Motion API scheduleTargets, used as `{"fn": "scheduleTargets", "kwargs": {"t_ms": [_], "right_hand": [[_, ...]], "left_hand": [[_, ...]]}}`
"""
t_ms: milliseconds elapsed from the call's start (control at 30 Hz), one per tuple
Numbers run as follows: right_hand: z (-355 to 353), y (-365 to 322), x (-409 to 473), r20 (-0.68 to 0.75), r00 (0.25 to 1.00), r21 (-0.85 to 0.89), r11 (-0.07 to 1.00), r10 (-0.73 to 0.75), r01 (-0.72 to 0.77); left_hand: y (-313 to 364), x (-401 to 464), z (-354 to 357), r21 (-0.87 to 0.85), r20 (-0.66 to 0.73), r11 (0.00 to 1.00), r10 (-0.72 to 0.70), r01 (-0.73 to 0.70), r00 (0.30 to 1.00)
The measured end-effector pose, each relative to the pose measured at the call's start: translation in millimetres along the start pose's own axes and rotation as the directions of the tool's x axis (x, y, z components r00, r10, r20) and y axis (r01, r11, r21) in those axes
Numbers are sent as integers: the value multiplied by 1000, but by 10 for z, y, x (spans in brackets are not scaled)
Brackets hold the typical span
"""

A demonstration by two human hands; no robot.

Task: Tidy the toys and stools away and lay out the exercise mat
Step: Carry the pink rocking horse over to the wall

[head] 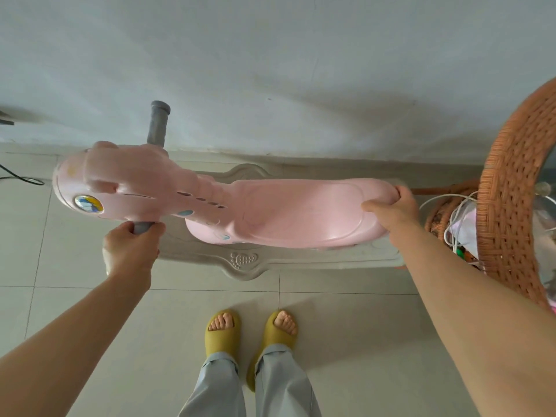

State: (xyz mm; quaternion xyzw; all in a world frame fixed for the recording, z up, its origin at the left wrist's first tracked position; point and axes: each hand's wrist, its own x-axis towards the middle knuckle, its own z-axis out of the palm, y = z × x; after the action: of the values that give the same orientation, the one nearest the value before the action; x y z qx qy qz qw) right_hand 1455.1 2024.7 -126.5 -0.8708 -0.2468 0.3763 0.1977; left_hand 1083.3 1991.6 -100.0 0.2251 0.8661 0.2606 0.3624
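A pink plastic rocking horse (pixel 270 212) stands on its grey base (pixel 246 263) close to the white wall, head to the left. My left hand (pixel 129 251) grips the near grey handle under the horse's head; the far grey handle (pixel 158 123) sticks up behind. My right hand (pixel 394 206) grips the rear edge of the pink seat, fingers curled over it. No exercise mat or stools are in view.
A woven rattan table with a glass top (pixel 511 188) stands at the right, white cables and small items (pixel 457 227) on its lower shelf. A black cable (pixel 21 177) lies at the far left. My feet in yellow slippers (pixel 249 335) stand on the tiled floor.
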Motion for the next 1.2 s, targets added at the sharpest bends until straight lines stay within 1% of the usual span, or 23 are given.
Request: {"fn": "scheduleTargets", "kwargs": {"t_ms": [233, 433, 600, 867, 1033, 1100, 1200], "right_hand": [[-63, 34, 211, -46, 999, 24, 1000, 9, -7], [-150, 79, 365, -85, 996, 24, 1000, 21, -20], [-223, 123, 501, -103, 994, 31, 999, 19, -16], [-225, 228, 562, -158, 986, -38, 998, 44, -50], [-177, 181, 564, -172, 980, -19, 995, 98, -103], [-189, 196, 542, -157, 984, -45, 994, 87, -95], [-246, 260, 460, -157, 987, -121, 991, 31, -50]], "left_hand": [[46, -57, 252, -7, 23, 1000, 6, -6, 1000], [104, -78, 462, 21, 41, 1000, 19, -20, 999], [63, -110, 644, 34, 83, 999, 11, -14, 996], [-103, -150, 753, 119, 146, 993, -27, 9, 989], [-70, -115, 742, 152, 196, 988, -58, 28, 979], [-76, -118, 741, 152, 201, 988, -68, 37, 977], [-72, -148, 715, 154, 227, 987, -82, 47, 971]]}}
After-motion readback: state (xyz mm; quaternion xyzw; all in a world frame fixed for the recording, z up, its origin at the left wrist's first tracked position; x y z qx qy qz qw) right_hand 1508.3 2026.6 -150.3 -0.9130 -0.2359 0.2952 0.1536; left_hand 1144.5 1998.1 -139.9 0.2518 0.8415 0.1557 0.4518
